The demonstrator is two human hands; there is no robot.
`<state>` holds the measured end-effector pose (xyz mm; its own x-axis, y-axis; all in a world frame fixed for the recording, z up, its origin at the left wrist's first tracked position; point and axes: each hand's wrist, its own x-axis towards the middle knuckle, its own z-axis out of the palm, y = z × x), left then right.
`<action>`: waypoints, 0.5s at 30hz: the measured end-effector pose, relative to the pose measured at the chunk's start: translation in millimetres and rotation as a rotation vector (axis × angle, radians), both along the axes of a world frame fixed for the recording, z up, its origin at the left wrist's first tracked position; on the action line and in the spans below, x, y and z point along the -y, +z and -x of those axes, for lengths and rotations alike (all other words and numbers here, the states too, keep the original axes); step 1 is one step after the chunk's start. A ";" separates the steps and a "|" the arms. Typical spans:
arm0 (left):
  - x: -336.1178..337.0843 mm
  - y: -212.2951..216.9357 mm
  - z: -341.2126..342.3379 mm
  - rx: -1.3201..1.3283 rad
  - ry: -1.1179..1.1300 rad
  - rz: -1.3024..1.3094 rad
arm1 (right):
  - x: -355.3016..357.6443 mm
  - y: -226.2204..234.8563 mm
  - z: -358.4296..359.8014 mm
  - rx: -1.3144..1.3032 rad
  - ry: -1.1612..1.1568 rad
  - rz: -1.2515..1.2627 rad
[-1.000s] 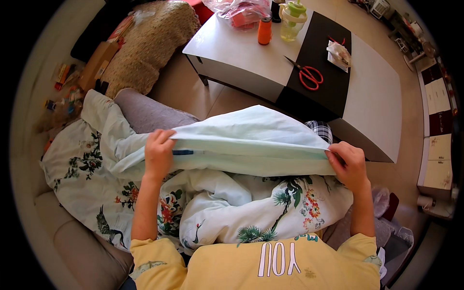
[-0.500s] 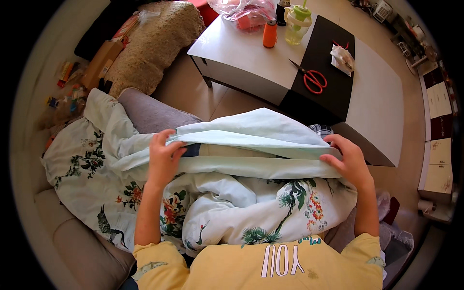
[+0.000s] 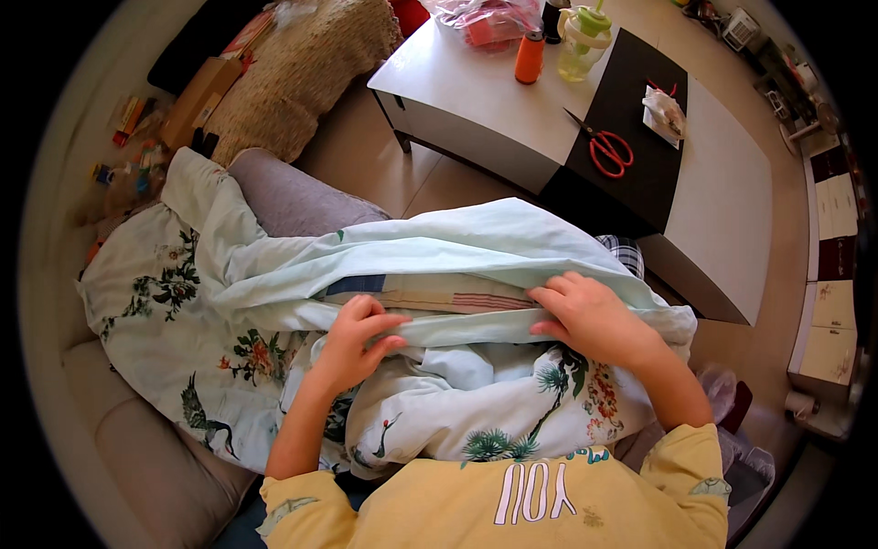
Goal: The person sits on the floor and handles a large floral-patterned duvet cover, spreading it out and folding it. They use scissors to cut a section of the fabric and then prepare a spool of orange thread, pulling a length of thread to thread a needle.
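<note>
A pale green duvet cover (image 3: 265,284) with a print of flowers, pine and cranes lies across my lap. Its long opening runs left to right, and inside it show blue, beige and red-striped cloth patches (image 3: 494,302). At the near edge of that opening, my left hand (image 3: 355,343) holds the hem loosely between thumb and fingers. Further right, my right hand (image 3: 594,318) pinches the same hem, thumb on the near side and fingers over the gap. The far edge of the opening lies loose beyond both hands.
Ahead stands a white and black coffee table (image 3: 476,101) with red-handled scissors (image 3: 606,151), an orange bottle (image 3: 529,58), a green-lidded jug (image 3: 583,46) and a plastic bag (image 3: 485,18). A covered seat (image 3: 302,82) and a cardboard box (image 3: 201,101) are at far left. A grey sofa (image 3: 151,412) lies left.
Both hands have moved inward and nearer to me, from the ends of the fold to the near hem. The opening is wider and shows more patched cloth. The view has shifted slightly.
</note>
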<state>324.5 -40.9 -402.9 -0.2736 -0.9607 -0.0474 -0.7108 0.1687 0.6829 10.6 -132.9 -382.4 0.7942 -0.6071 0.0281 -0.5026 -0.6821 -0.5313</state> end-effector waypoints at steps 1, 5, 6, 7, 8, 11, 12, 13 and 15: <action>-4.7 -0.6 -2.2 -0.050 -0.012 0.038 | -2.3 3.2 1.0 -0.016 0.006 -0.086; -15.0 -1.0 -2.9 0.190 -0.062 0.401 | -12.1 13.8 5.4 -0.031 0.081 -0.150; -15.8 -1.6 -0.4 0.256 -0.063 0.495 | -15.4 14.0 7.1 -0.028 0.070 -0.108; -17.0 -2.3 1.0 0.322 -0.066 0.589 | -19.5 14.0 9.4 -0.025 0.059 -0.066; -20.1 -3.0 0.8 0.301 -0.053 0.595 | -22.9 14.2 11.5 -0.019 0.048 -0.024; -33.2 -12.1 -0.5 0.227 -0.011 0.598 | -28.3 15.9 21.9 0.006 0.071 0.102; -37.6 -18.4 -3.5 0.195 0.007 0.590 | -29.6 15.5 25.5 0.011 0.062 0.116; -39.7 -21.5 -5.2 0.162 0.024 0.581 | -30.8 14.6 29.1 0.016 0.053 0.130; -34.6 -22.7 -5.2 0.183 0.035 0.539 | -31.6 13.3 36.0 -0.008 0.019 0.123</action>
